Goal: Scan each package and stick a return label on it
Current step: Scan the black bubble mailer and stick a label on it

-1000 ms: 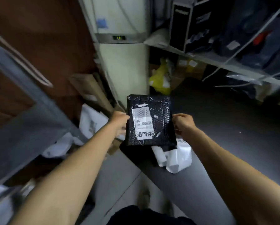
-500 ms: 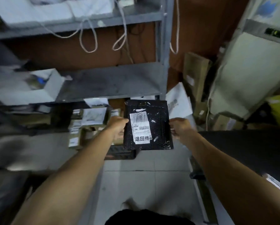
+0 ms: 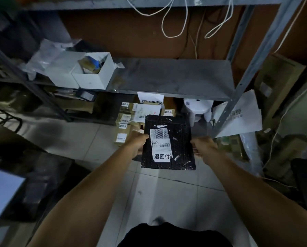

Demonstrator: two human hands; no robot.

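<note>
Fingers (image 3: 143,138) of left hand (image 3: 137,144) and right hand (image 3: 203,147) clamped on opposite edges of black package (image 3: 177,145), held above floor before shelf (image 3: 167,77). Return label (image 3: 161,146) already stuck on. Labelled packages (image 3: 125,125) piled below; stowing left.

the left hand (image 3: 138,143) fingers lie hidden behind the black bubble mailer (image 3: 168,142), as do the right hand (image 3: 203,148) fingertips. small print on its return label (image 3: 161,145) is unreadable. the monitor (image 3: 1,191) is cut off at the left edge.
</note>
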